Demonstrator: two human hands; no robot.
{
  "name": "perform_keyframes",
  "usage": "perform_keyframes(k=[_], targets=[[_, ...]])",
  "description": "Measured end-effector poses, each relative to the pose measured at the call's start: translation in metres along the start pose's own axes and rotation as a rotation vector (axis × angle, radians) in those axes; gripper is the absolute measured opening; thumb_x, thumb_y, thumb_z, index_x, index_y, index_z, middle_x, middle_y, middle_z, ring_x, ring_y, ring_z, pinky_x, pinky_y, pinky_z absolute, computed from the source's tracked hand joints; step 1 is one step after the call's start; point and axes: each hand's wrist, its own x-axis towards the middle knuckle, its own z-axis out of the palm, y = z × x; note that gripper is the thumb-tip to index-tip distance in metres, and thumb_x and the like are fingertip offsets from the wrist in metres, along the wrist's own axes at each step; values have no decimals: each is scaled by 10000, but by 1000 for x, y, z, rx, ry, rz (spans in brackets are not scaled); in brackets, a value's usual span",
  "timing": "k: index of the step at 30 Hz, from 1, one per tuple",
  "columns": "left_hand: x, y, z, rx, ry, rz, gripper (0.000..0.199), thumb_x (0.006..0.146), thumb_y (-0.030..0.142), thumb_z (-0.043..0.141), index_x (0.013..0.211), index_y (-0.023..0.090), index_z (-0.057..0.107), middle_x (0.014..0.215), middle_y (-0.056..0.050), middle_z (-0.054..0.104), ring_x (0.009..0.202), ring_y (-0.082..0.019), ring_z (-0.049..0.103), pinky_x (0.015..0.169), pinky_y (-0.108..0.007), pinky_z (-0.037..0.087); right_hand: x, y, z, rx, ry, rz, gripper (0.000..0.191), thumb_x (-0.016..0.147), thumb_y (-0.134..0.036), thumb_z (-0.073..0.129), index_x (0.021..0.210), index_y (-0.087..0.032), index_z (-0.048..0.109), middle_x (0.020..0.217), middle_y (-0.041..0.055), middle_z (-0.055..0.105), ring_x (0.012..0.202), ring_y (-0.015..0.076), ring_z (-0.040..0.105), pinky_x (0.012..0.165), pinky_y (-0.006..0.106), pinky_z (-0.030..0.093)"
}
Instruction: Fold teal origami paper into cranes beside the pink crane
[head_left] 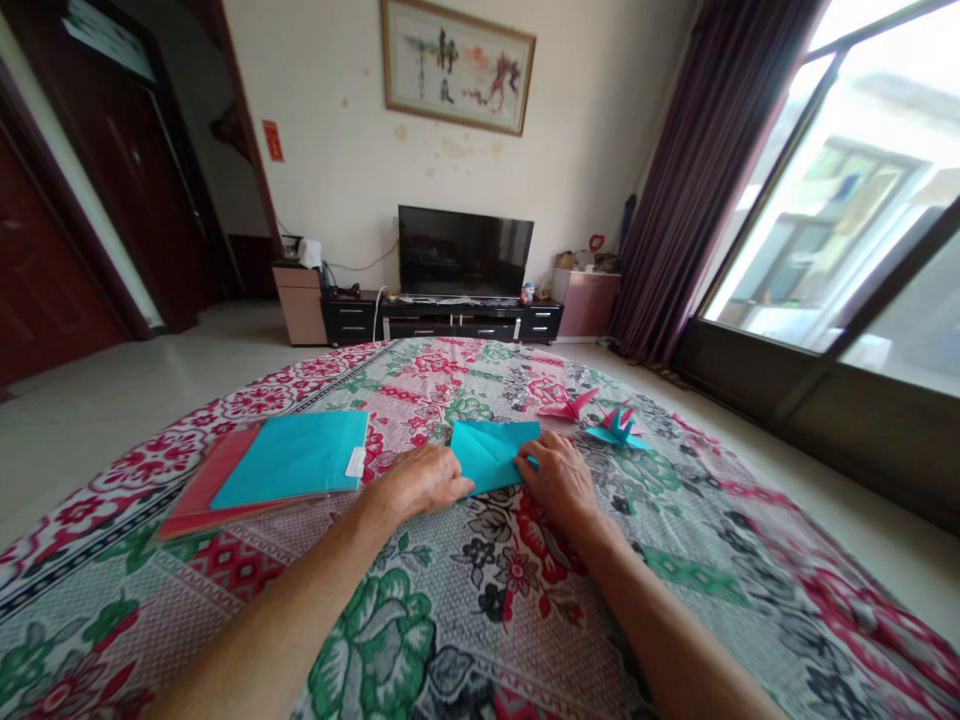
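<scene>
A blue sheet of origami paper with crease lines lies on the cloth-covered table between my hands. At its lower left corner my left hand is closed, thumb and fingers gripping the edge. My right hand pinches the paper's right edge, its fingers curled and the thumb partly hidden. Just beyond that hand rest a pink folded paper crane and a blue folded paper crane, with more pink paper behind the blue one.
Left of my hands lies a clear pack of blue paper with a white label, over red paper. The patterned tablecloth covers the round table. Beyond stand a television and a low black cabinet.
</scene>
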Motion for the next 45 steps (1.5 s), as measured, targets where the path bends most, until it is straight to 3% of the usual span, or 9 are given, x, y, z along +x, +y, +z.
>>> perform_keyframes(k=[4, 9, 11, 17, 22, 45], targets=[[0, 1, 0, -11, 13, -18, 361, 745, 457, 438, 578, 178, 595, 532, -18, 472, 470, -97, 330, 508, -258, 241, 3, -3, -4, -55, -18, -56, 226, 870, -325, 452, 813, -245, 656, 888, 40, 589, 869, 181, 529, 751, 281, 333], [0, 0, -4, -90, 3, -8, 336, 720, 425, 459, 519, 168, 539, 483, 16, 381, 451, -82, 303, 480, -248, 215, 8, -6, -5, -35, -102, -32, 230, 858, -241, 441, 994, -239, 627, 883, 41, 614, 794, 160, 562, 689, 263, 335], [-1, 0, -8, -122, -21, -11, 348, 713, 425, 461, 488, 162, 504, 464, 26, 352, 440, -75, 295, 462, -243, 209, 8, -8, -4, -17, -123, -13, 237, 866, -242, 417, 963, -222, 633, 865, 45, 612, 761, 153, 568, 654, 257, 335], [-8, -3, -20, -321, -229, -82, 306, 716, 385, 429, 585, 147, 570, 462, 13, 463, 416, -79, 385, 429, -214, 280, -1, -19, -3, 51, -50, 59, 387, 855, -482, 413, 949, -178, 634, 874, 80, 586, 777, 178, 568, 707, 278, 373], [-10, -10, -24, -416, -313, -67, 310, 712, 381, 448, 715, 136, 637, 483, 19, 498, 427, -73, 413, 461, -200, 347, -6, -30, -1, 3, -10, 93, 535, 762, -620, 461, 965, -152, 621, 900, 116, 563, 833, 233, 551, 733, 331, 385], [-13, -18, -24, -435, -357, -136, 226, 634, 347, 530, 644, 140, 621, 503, -8, 545, 450, -103, 482, 503, -253, 385, -9, -41, -3, -56, -12, 125, 612, 729, -696, 408, 892, -145, 620, 911, 136, 552, 851, 273, 520, 738, 385, 352]])
